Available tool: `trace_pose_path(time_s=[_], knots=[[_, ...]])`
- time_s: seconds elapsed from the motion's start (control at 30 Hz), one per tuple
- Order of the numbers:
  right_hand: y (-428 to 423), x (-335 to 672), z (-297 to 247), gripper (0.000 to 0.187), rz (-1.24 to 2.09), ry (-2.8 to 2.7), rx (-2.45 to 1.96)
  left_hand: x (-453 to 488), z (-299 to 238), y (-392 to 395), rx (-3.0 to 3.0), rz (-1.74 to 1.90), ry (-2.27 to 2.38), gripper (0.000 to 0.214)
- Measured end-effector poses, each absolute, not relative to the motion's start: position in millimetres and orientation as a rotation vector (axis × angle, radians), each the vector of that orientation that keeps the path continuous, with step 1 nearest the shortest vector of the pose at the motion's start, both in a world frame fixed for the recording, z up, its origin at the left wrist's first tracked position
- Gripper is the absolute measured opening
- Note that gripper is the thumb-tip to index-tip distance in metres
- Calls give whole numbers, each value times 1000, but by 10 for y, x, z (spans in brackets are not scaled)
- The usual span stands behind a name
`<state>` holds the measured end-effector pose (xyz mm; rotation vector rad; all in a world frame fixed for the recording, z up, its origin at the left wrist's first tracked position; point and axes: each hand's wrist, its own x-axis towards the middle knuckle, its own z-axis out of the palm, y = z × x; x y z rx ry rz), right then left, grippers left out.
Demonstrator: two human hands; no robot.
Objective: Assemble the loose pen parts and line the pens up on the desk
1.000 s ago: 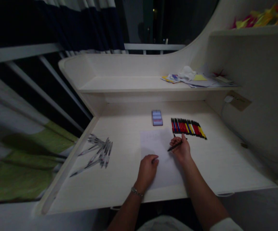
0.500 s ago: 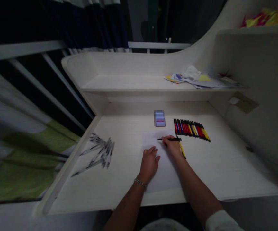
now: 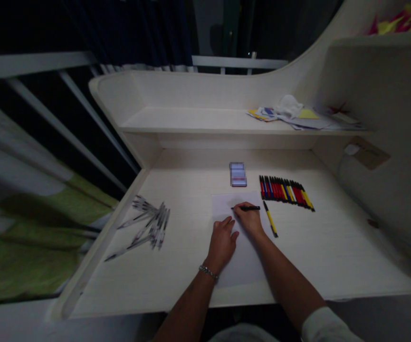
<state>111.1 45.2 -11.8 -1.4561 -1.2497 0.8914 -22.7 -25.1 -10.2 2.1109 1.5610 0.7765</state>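
Observation:
A white sheet of paper lies on the desk in front of me. My right hand is closed around a black pen, whose tip points left at the upper part of the sheet. Flat on the paper, fingers stretched out, rests my left hand; it holds nothing. Just right of my right hand lies a yellow pen with black ends. Beyond it, a row of red, blue and yellow pens with black caps lies side by side. Whether the black pen's tip touches the paper I cannot tell.
A phone with a blurred screen lies behind the paper. To the left is a loose heap of clear pens. Papers and a crumpled white tissue sit on the raised shelf. A side wall bounds the desk on the right.
My right hand has shifted slightly left over the paper with the black pen, uncovering more of the yellow pen. My left hand stays on the sheet. The view has moved slightly.

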Motion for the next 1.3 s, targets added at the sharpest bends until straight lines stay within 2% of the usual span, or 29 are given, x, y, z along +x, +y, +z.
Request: trace_pose_path(time_s=[0.33,0.57,0.63,0.73,0.8,1.0,1.17,1.3], knots=[[460,1107,-133,17,893,-1248,-1454,-217,-93,-253,2101,768,1575,39],[456,1255,-27,52,1223,-786,-1330,-221,-51,-262,2086,724,1593,39],[406,1306,31,49,1262,-667,-1211,-220,-46,-258,2078,716,1599,40],[280,1355,101,34,1312,-506,-992,-219,-54,-251,2084,726,1602,39],[181,1380,132,34,1377,-393,-868,-221,-64,-251,2094,734,1599,39],[-27,1501,140,62,1757,-176,-566,-260,-78,-269,2069,733,1577,39],[-62,1543,60,43,1785,-124,-534,-306,-13,-324,1958,837,1550,33],[-119,1506,129,44,1737,-132,-498,-260,99,-462,1730,1012,1482,27]])
